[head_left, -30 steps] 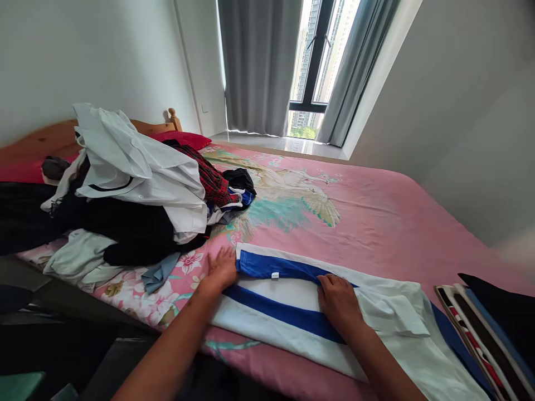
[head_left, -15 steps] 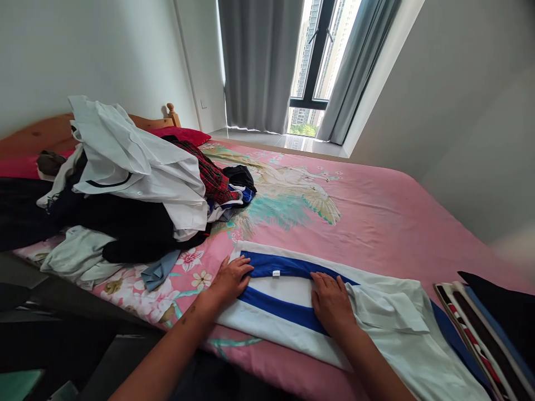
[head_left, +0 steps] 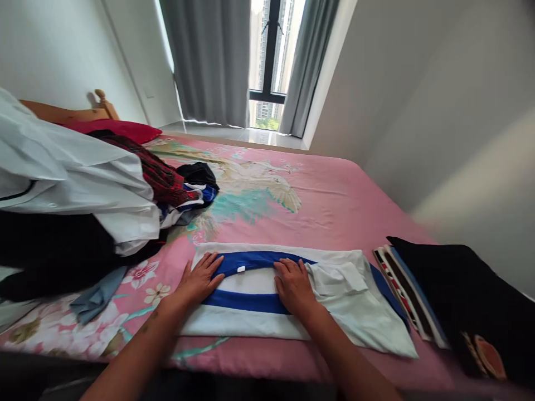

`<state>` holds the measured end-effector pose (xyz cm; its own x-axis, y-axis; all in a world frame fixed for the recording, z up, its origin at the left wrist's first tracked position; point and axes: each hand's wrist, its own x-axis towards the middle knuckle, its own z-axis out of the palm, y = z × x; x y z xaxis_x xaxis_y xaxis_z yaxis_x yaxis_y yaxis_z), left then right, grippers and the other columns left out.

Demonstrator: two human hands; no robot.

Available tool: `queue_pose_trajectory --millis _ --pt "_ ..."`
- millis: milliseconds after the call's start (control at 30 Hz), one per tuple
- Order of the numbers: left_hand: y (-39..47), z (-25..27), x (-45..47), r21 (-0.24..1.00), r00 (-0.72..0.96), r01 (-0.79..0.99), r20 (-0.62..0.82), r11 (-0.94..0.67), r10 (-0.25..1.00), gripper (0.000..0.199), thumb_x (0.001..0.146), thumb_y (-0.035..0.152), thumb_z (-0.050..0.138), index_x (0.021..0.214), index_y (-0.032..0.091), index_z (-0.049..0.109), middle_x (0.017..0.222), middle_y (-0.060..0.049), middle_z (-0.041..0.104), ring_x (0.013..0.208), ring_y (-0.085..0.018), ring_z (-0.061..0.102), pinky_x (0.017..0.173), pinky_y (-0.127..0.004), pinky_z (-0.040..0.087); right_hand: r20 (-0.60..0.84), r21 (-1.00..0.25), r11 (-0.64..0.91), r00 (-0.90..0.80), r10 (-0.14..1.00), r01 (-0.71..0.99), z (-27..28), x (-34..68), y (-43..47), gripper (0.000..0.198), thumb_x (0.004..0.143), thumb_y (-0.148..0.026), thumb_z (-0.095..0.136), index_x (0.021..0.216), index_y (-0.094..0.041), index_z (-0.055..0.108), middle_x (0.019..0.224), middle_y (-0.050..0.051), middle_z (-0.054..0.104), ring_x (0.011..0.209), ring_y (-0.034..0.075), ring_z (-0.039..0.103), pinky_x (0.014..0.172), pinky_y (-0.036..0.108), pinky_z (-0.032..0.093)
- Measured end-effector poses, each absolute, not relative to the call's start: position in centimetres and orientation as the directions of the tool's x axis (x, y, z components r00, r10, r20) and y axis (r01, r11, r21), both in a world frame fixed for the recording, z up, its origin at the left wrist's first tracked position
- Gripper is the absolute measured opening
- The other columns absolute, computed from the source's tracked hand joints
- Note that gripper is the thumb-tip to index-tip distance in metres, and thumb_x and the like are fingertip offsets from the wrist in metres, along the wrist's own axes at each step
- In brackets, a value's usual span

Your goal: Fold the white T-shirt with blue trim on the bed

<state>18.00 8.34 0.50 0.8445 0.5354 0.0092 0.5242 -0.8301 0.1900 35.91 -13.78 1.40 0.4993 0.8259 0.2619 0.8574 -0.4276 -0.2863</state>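
A white shirt [head_left: 251, 323] with a blue collar band and a small white label lies folded lengthwise on the bed near its front edge. My left hand [head_left: 201, 278] rests on its left end, fingers spread over the blue band. Farther right, my right hand [head_left: 295, 284] lies on the middle of the shirt with its fingers stretched out, close to a folded-over white sleeve [head_left: 338, 278]. Both palms face down and neither hand grips the cloth.
A heap of clothes with a white shirt [head_left: 83, 172], a red plaid garment [head_left: 161, 175] and black pieces lies at left. Folded clothes [head_left: 443, 278] are stacked at right, a black one on top. Pink patterned bedding [head_left: 334, 195] covers the bed; grey curtains [head_left: 209, 61] hang behind.
The view has turned to the right, so the heap slides leftward and more of the folded stack shows. Both hands stay on the shirt in nearly the same places.
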Motion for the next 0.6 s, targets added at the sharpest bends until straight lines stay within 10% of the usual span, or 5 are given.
queue_pose_trajectory --millis 167,333,600 --pt "9.2 -1.7 18.1 0.13 0.84 0.54 -0.02 -0.831 0.543 0.053 0.09 0.044 0.033 0.14 0.027 0.034 0.15 -0.002 0.026 0.14 -0.024 0.017 0.109 -0.055 0.011 0.57 -0.397 -0.411 0.571 0.59 0.821 2.4 38.7 -20.6 0.036 0.083 -0.012 0.038 0.114 -0.017 0.054 0.116 0.009 0.055 0.115 0.02 0.045 0.105 0.043 0.029" --pt "8.9 1.0 19.6 0.062 0.869 0.494 -0.04 -0.867 0.493 0.048 0.084 0.037 0.045 0.13 0.024 0.049 0.142 -0.009 0.041 0.133 -0.029 0.031 0.107 -0.056 0.019 0.552 -0.49 -0.527 0.715 0.429 0.694 1.5 40.9 -29.9 0.026 0.083 -0.015 0.039 0.104 -0.018 0.055 0.104 0.009 0.057 0.103 0.021 0.051 0.093 0.04 0.041" --pt "-2.4 10.3 29.6 0.183 0.967 -0.249 -0.015 -0.951 -0.256 0.021 0.087 0.023 0.045 0.102 0.023 0.061 0.107 -0.005 0.062 0.101 -0.02 0.056 0.091 -0.031 0.041 0.483 -0.593 -0.297 0.626 0.612 0.748 1.8 36.8 -31.5 0.026 0.087 -0.01 0.038 0.098 -0.02 0.058 0.099 0.007 0.06 0.1 0.019 0.053 0.09 0.037 0.046"
